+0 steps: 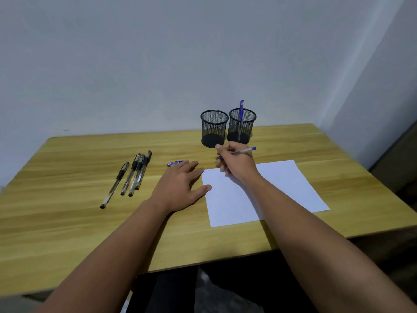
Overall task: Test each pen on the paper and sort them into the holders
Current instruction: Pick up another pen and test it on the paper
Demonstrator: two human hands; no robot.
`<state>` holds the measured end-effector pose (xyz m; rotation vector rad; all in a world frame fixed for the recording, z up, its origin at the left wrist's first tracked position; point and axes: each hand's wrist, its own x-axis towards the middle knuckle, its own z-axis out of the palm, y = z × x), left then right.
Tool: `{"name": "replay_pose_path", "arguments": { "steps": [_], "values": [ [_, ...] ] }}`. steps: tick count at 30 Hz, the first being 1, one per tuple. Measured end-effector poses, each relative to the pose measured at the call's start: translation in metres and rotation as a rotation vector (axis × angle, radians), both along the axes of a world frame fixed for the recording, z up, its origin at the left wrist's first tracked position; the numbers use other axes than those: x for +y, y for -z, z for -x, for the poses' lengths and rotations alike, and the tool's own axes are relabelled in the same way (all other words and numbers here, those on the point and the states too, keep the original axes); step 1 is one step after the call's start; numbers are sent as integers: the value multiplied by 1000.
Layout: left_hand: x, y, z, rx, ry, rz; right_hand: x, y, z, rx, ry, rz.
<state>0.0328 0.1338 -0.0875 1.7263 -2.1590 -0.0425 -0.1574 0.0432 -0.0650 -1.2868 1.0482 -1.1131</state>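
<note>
My right hand grips a blue pen over the far left corner of the white paper; faint marks show at that corner. Flat on the table, my left hand rests with fingers spread, its thumb touching the paper's left edge. A blue pen cap lies just beyond its fingertips. Several black pens lie in a loose group at the left. Two black mesh holders stand at the back: the left holder looks empty, the right holder has one blue pen upright in it.
The wooden table ends at a white wall behind the holders and at another wall on the right. Its near edge runs across the bottom, with my lap below it.
</note>
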Motion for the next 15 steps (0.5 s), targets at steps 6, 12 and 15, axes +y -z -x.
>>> {"name": "replay_pose_path", "arguments": {
  "steps": [6, 12, 15],
  "values": [
    [-1, -3, -3, 19, 14, -42, 7, 7, 4, 56, 14, 51],
    [0, -1, -3, 20, 9, -32, 1, 6, 0, 156, 112, 48],
    [0, 0, -3, 23, 5, -27, 1, 12, 0, 145, 80, 60]
  ]
}}
